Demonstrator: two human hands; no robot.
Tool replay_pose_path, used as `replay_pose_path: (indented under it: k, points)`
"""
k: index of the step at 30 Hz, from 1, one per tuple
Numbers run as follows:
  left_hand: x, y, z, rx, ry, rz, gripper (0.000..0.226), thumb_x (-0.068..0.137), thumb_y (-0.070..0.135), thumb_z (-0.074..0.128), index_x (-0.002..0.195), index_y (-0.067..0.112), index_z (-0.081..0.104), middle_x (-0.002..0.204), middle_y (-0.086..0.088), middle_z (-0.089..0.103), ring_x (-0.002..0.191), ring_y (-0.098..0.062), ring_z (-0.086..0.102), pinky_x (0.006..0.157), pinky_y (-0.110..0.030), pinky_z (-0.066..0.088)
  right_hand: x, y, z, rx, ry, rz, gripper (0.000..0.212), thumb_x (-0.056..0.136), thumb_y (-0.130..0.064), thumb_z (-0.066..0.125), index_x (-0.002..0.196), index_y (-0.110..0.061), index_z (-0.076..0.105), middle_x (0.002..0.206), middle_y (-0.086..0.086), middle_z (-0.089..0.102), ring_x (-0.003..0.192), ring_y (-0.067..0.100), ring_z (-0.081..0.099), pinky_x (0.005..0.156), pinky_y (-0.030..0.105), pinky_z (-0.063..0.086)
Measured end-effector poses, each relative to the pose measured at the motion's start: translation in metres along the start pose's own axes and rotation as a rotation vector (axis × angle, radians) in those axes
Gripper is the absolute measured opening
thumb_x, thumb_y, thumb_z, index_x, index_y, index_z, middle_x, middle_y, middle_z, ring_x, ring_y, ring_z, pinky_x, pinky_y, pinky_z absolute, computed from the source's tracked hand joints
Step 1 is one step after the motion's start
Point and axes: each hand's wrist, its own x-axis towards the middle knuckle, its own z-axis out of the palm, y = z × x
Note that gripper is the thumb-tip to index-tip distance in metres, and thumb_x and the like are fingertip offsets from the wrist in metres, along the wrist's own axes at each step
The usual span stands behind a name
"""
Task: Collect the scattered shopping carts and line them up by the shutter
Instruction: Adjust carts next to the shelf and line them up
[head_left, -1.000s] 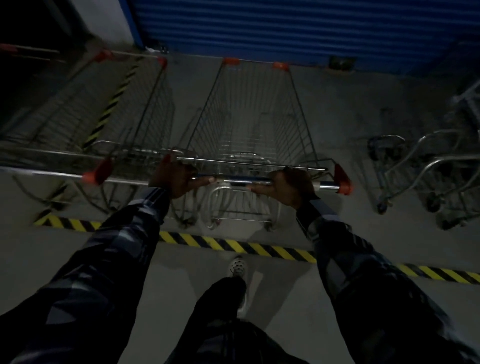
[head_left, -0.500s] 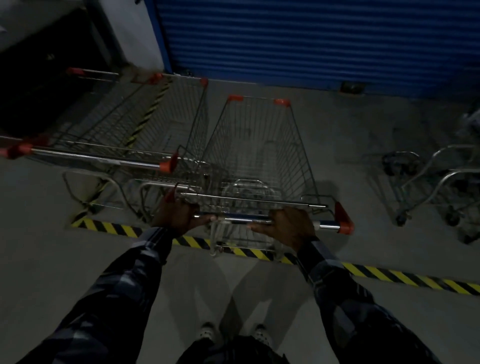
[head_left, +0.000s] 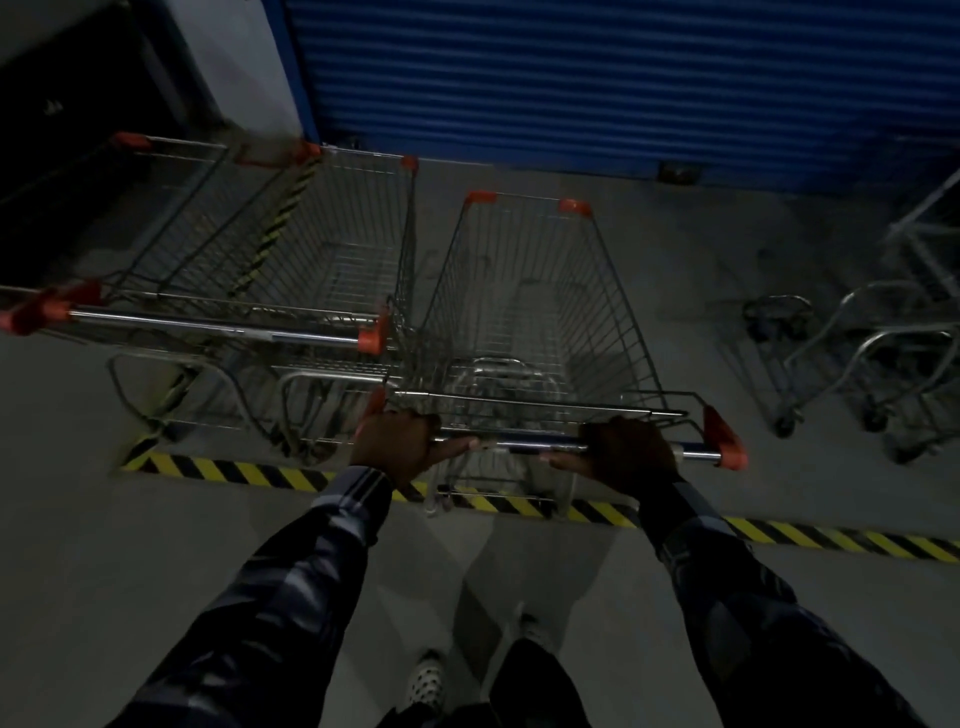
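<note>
Both hands grip the push bar of one shopping cart (head_left: 535, 312): the left hand (head_left: 400, 441) is curled round the bar near its left end, thumb stretched along the underside, and the right hand (head_left: 623, 452) is wrapped round the bar right of centre, thumb pointing inward. Both arms reach forward from the bottom of the frame in dark patterned sleeves, roughly straight, wrists level with the bar.

This cart sits in the middle of the frame, a silver wire basket with orange plastic caps at its front corners and at the ends of the chrome handle. Its nose points at the blue shutter (head_left: 597, 83) that fills the top of the frame, and stands near it but apart. Its rear wheels stand about on the yellow-and-black floor stripe (head_left: 249, 473).

Just beside it on the left stands a second cart (head_left: 311, 249) of the same kind, its handle farther from the camera, and another wire basket shows at the far left behind it. At the right edge, well apart, stand low metal trolley frames (head_left: 857, 364). White shoes (head_left: 426, 680) show at the bottom centre.
</note>
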Motion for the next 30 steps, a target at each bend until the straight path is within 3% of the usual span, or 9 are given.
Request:
replay_pose_path:
  k: [4, 11, 13, 15, 17, 19, 23, 26, 30]
  points:
    - [0.037, 0.003, -0.01, -0.036, 0.004, -0.016, 0.103, 0.068, 0.093, -0.008, 0.082, 0.025, 0.069, 0.069, 0.001, 0.069, 0.085, -0.018, 0.069, 0.118, -0.052, 0.014, 0.038, 0.022, -0.006, 0.045, -0.03, -0.001, 0.077, 0.067, -0.094, 0.028, 0.087, -0.03, 0.067, 0.085, -0.004, 0.068, 0.085, 0.017, 0.065, 0.072, 0.031, 0.05]
    - [0.127, 0.021, -0.013, 0.016, -0.054, 0.027, 0.121, 0.061, 0.085, -0.033, 0.099, 0.032, 0.069, 0.077, 0.002, 0.069, 0.082, -0.019, 0.066, 0.114, -0.055, 0.012, 0.115, 0.087, -0.012, 0.064, -0.029, 0.003, 0.091, 0.056, -0.099, 0.016, 0.091, -0.034, 0.069, 0.088, -0.008, 0.069, 0.088, 0.015, 0.065, 0.075, 0.031, 0.051]
    - [0.154, 0.02, -0.018, -0.012, -0.043, -0.011, 0.11, 0.065, 0.09, -0.018, 0.095, 0.031, 0.07, 0.081, 0.002, 0.072, 0.09, -0.021, 0.066, 0.113, -0.053, 0.011, 0.14, 0.1, -0.015, 0.034, -0.018, -0.004, 0.096, 0.056, -0.101, 0.012, 0.092, -0.033, 0.069, 0.09, -0.007, 0.069, 0.089, 0.016, 0.065, 0.076, 0.031, 0.051]
    - [0.183, 0.014, -0.023, -0.06, -0.041, -0.016, 0.107, 0.065, 0.092, -0.013, 0.104, 0.038, 0.071, 0.1, 0.004, 0.073, 0.106, -0.02, 0.064, 0.115, -0.051, 0.012, 0.165, 0.109, -0.017, 0.028, -0.024, -0.006, 0.088, 0.062, -0.098, 0.02, 0.091, -0.031, 0.068, 0.089, -0.006, 0.069, 0.089, 0.018, 0.066, 0.077, 0.033, 0.052]
    - [0.211, 0.002, -0.024, -0.08, -0.079, 0.023, 0.124, 0.053, 0.091, -0.031, 0.121, 0.048, 0.063, 0.121, 0.009, 0.068, 0.121, -0.018, 0.056, 0.116, -0.05, 0.009, 0.19, 0.114, -0.019, 0.073, -0.013, -0.009, 0.078, 0.067, -0.092, 0.031, 0.088, -0.028, 0.069, 0.088, -0.003, 0.07, 0.089, 0.02, 0.066, 0.079, 0.036, 0.053]
    - [0.237, -0.01, -0.026, -0.061, -0.095, 0.023, 0.138, 0.042, 0.089, -0.04, 0.126, 0.046, 0.061, 0.129, 0.009, 0.065, 0.128, -0.018, 0.051, 0.115, -0.051, 0.01, 0.212, 0.115, -0.021, 0.076, 0.008, -0.028, 0.079, 0.068, -0.09, 0.031, 0.09, -0.024, 0.069, 0.09, 0.001, 0.071, 0.09, 0.023, 0.066, 0.078, 0.036, 0.053]
    - [0.276, -0.026, -0.026, -0.148, -0.133, -0.064, 0.127, 0.05, 0.097, -0.02, 0.119, 0.034, 0.067, 0.127, 0.009, 0.066, 0.131, -0.016, 0.05, 0.118, -0.051, -0.001, 0.246, 0.116, -0.02, 0.032, 0.025, -0.015, 0.081, 0.071, -0.09, 0.03, 0.093, -0.022, 0.069, 0.092, 0.003, 0.072, 0.091, 0.025, 0.067, 0.078, 0.035, 0.053]
    - [0.288, -0.033, -0.019, -0.186, -0.119, -0.072, 0.127, 0.049, 0.101, -0.017, 0.118, 0.035, 0.067, 0.119, 0.011, 0.07, 0.129, -0.014, 0.052, 0.117, -0.05, -0.008, 0.257, 0.117, -0.021, 0.074, 0.004, 0.011, 0.088, 0.065, -0.094, 0.024, 0.093, -0.023, 0.068, 0.093, 0.003, 0.071, 0.093, 0.024, 0.066, 0.081, 0.036, 0.053]
    - [0.283, -0.032, -0.018, -0.197, -0.097, -0.055, 0.119, 0.058, 0.099, -0.014, 0.116, 0.037, 0.068, 0.119, 0.008, 0.071, 0.127, -0.016, 0.055, 0.115, -0.049, -0.011, 0.254, 0.117, -0.02, 0.104, 0.019, 0.012, 0.076, 0.07, -0.089, 0.036, 0.086, -0.021, 0.067, 0.084, 0.001, 0.071, 0.085, 0.023, 0.067, 0.076, 0.035, 0.053]
